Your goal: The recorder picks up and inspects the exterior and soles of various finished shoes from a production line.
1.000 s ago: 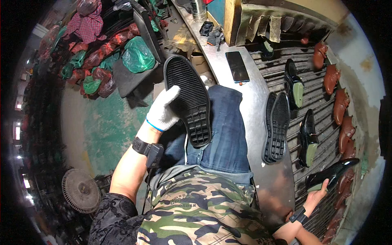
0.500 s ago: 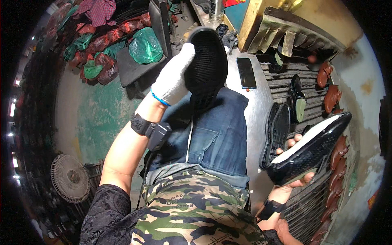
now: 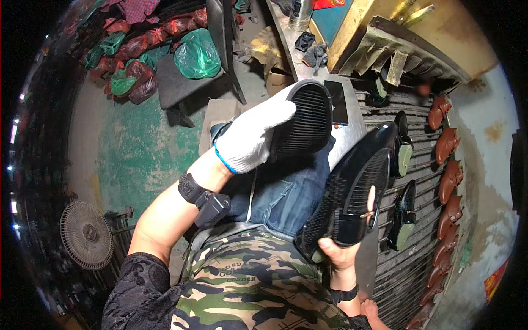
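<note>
My left hand (image 3: 256, 129), in a white knit glove with a blue cuff edge, is closed round a black shoe sole (image 3: 305, 118). The sole's ribbed face shows above my lap; its lower part is in shadow. On the right, my bare right hand (image 3: 341, 256) grips a glossy black shoe (image 3: 360, 170) near its heel end. Textured sides, a ribbed patch and a small metal ornament can be seen on this shoe. The thumb lies at its lower end, and another finger shows farther up. The sole and the shoe are apart, side by side.
A phone (image 3: 336, 102) lies on the metal bench (image 3: 350, 135), partly behind the sole. Right of it, black shoes (image 3: 404, 214) and several brown shoe pieces (image 3: 448, 181) stand on a slatted rack (image 3: 379, 113). A fan (image 3: 86, 235) and a bag-laden chair (image 3: 181, 93) are left.
My left hand has lowered the sole and brought it right. The shoe in my right hand has come left and turned, so its upper now shows. The soles on the bench are now hidden.
</note>
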`<state>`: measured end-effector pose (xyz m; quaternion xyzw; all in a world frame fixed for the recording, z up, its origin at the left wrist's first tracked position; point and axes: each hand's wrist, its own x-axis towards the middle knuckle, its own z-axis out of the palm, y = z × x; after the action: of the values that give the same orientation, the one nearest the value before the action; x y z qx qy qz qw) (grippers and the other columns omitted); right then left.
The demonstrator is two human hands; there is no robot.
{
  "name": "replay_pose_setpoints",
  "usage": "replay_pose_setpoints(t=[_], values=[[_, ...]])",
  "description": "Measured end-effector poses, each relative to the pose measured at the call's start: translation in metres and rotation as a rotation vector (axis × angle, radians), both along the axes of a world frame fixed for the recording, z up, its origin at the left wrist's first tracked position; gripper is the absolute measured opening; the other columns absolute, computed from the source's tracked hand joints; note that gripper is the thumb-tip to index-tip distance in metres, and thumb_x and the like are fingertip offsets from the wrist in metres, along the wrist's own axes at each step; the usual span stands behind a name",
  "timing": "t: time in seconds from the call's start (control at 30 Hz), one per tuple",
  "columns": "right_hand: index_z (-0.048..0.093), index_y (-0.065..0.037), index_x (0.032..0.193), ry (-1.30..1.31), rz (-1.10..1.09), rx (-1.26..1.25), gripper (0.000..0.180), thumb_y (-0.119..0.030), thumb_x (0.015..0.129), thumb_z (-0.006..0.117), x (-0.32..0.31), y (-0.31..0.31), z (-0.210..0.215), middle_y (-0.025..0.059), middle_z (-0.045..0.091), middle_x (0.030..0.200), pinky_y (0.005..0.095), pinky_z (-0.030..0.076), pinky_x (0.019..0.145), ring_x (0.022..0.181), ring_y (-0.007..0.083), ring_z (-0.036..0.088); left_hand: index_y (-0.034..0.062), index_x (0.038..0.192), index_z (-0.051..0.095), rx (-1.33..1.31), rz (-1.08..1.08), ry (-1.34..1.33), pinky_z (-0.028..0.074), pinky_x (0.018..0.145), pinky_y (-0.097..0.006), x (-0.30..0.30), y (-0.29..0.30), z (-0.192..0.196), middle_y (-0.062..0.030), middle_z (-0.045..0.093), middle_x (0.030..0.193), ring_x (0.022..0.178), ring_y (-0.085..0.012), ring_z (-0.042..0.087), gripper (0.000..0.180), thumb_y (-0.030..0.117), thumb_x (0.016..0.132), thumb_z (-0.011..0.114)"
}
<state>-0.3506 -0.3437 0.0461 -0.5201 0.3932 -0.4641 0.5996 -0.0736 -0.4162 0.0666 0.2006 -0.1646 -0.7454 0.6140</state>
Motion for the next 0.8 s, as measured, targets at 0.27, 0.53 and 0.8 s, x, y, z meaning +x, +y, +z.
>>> replay_pose_setpoints(t=[0.27,0.53,0.8], values=[[0.001,0.006,0.166,0.256,0.207,-0.315,0.138,-0.011,0.066,0.095,0.014,-0.004,-0.018,0.0234,0.020,0.170,0.0434,0.025,0.128,0.156,0.0323,0.029,0.0014,0.155,0.048,-0.228,0.091,-0.695,0.036,0.121,-0.036,0.001,-0.013,0.005,-0.0091,0.058,0.151,0.137,-0.0181,0.054,0.056,0.025,0.106,0.062],[0.001,0.005,0.166,0.164,0.253,-0.200,0.137,-0.011,0.066,0.094,0.026,-0.003,-0.017,0.0216,0.022,0.169,0.0411,0.025,0.128,0.155,0.0301,0.032,-0.0001,0.160,0.040,-0.317,-0.048,-0.594,0.019,0.129,-0.036,0.006,-0.007,0.014,-0.0133,0.039,0.167,0.156,-0.0217,0.031,0.064,0.032,0.107,0.058],[0.001,0.003,0.167,0.191,0.264,-0.287,0.135,-0.005,0.068,0.093,0.030,-0.006,-0.010,0.0221,0.031,0.166,0.0421,0.033,0.124,0.150,0.0308,0.040,0.0015,0.162,0.037,-0.334,-0.077,-0.557,0.019,0.128,-0.037,0.007,-0.004,0.017,-0.0128,0.036,0.168,0.156,-0.0229,0.031,0.069,0.036,0.106,0.058]])
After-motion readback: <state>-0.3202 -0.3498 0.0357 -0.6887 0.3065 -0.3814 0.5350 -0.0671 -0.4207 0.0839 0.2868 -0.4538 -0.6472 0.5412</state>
